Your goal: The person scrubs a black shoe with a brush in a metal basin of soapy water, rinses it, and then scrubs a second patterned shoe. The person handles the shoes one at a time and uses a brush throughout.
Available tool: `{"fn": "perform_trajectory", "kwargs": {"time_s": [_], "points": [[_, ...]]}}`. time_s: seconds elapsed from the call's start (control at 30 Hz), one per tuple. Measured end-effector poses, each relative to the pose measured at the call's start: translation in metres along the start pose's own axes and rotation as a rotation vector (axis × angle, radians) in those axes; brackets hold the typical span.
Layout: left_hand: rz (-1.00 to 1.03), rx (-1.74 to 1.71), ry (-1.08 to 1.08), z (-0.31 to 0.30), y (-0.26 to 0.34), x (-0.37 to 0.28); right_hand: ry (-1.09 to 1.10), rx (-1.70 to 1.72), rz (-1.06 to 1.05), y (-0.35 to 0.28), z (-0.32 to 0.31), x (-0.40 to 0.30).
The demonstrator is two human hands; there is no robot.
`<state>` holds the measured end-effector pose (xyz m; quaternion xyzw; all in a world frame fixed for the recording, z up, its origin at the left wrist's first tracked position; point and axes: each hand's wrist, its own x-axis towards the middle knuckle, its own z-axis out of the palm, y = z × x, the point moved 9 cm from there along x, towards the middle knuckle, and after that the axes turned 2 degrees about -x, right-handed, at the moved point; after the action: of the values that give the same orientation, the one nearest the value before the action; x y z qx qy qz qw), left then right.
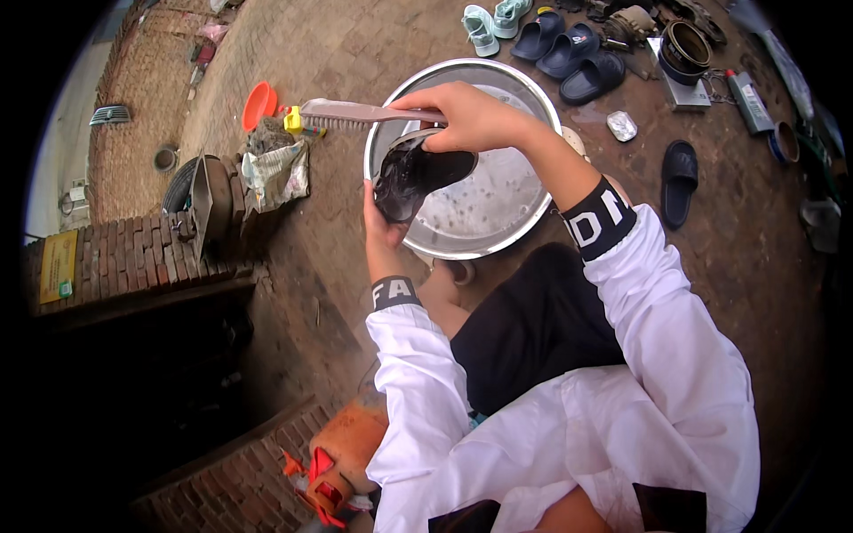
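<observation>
A wet, shiny black slipper (406,174) is held over a round metal basin (496,203). My left hand (383,216) grips its lower left end from beneath. In my right hand (466,120) is the handle of a pale pinkish scrubbing brush (343,113), its bristles facing down and to the left of the slipper. The thumb of my right hand rests at the slipper's upper edge. Part of the slipper is hidden behind my right fingers. The basin's floor looks wet and bears dark specks.
Dark slides (572,50) and light green sneakers (481,30) stand beyond the basin. A single dark slide (680,183) and a crumpled whitish block (622,125) lie to the right. An orange bowl (259,106), a yellow bottle (293,120) and a plastic sack (276,170) are at left.
</observation>
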<state>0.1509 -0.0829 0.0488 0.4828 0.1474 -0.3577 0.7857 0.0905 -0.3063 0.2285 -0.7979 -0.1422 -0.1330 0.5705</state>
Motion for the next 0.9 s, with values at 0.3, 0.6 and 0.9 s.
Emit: {"fn": "perform_trajectory", "kwargs": {"time_s": [0.3, 0.6, 0.9], "points": [[-0.085, 0.137, 0.183, -0.061, -0.036, 0.036, 0.166, -0.184, 0.144, 0.019, -0.021, -0.006], [-0.204, 0.333, 0.452, -0.203, -0.193, 0.118, 0.418, -0.367, 0.327, 0.047, -0.057, -0.025], [0.296, 1.095, 0.453, -0.339, -0.266, 0.221, 0.33, -0.313, 0.404, 0.053, -0.064, -0.016]]}}
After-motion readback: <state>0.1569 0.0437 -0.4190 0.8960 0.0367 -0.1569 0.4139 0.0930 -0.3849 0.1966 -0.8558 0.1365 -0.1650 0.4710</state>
